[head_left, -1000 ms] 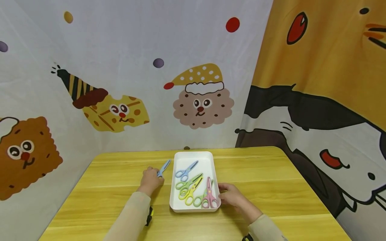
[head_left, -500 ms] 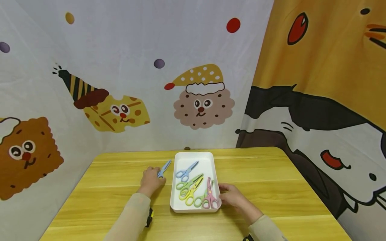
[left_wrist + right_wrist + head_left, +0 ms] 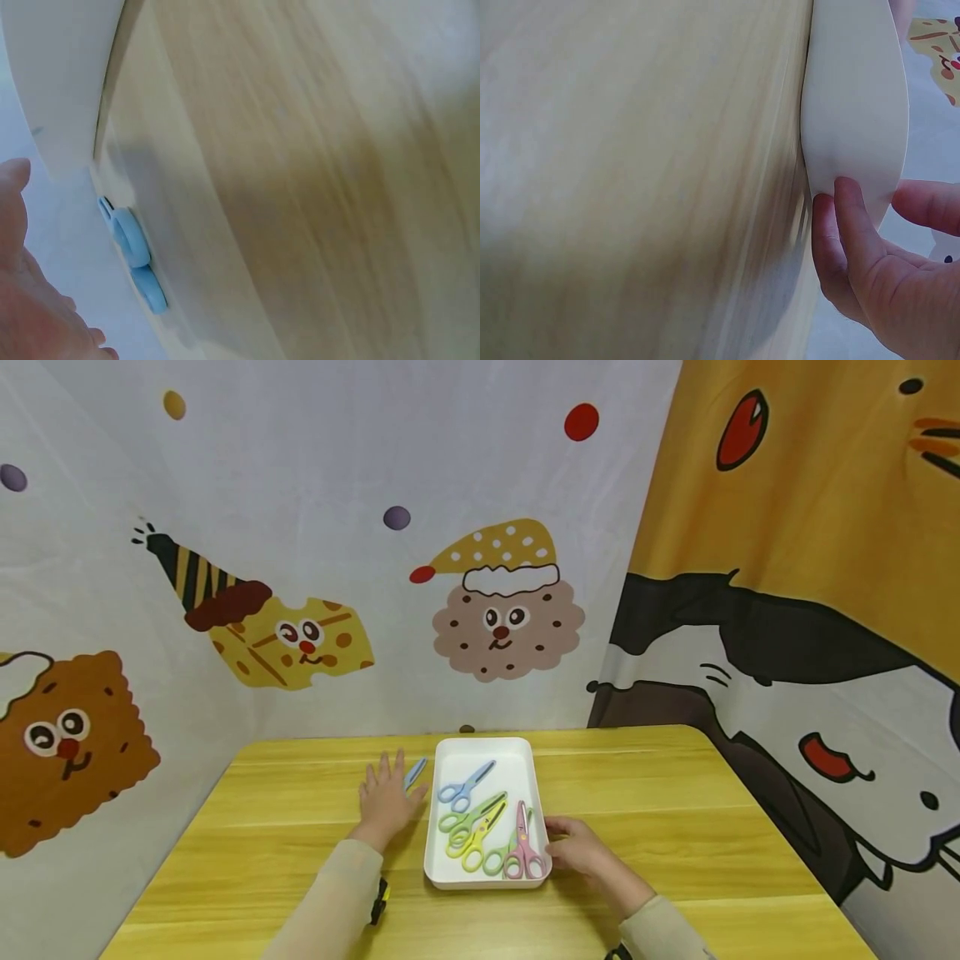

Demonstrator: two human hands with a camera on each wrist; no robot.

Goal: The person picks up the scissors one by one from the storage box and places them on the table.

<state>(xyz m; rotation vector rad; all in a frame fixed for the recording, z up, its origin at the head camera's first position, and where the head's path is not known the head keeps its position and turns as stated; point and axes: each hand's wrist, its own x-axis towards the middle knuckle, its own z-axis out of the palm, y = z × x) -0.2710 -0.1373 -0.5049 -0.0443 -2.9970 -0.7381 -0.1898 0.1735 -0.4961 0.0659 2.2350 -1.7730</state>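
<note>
My left hand [image 3: 387, 806], fingers spread and straight, is over the table left of the white tray [image 3: 510, 764]. Beside it lies a pair of blue scissors [image 3: 415, 772], its handles hidden behind the hand in the head view. The left wrist view shows these scissors' blue handles [image 3: 152, 291] on the tabletop, apart from the hand. At the tray's right side, my right hand [image 3: 577, 846] grips the wall, thumb at the rim and fingers against the outside. Inside lie blue scissors [image 3: 467, 787], yellow scissors [image 3: 480, 842], pink scissors [image 3: 520, 835] and two green pairs.
The wooden table [image 3: 675, 810] extends on both sides of the tray. Behind it hangs a white curtain [image 3: 315, 460] with cartoon prints, and an orange printed part [image 3: 825, 527] is at the right.
My left hand has let go of the blue scissors on the table; its fingers have straightened and spread, and it has shifted slightly forward and right. The right hand stays at the tray.
</note>
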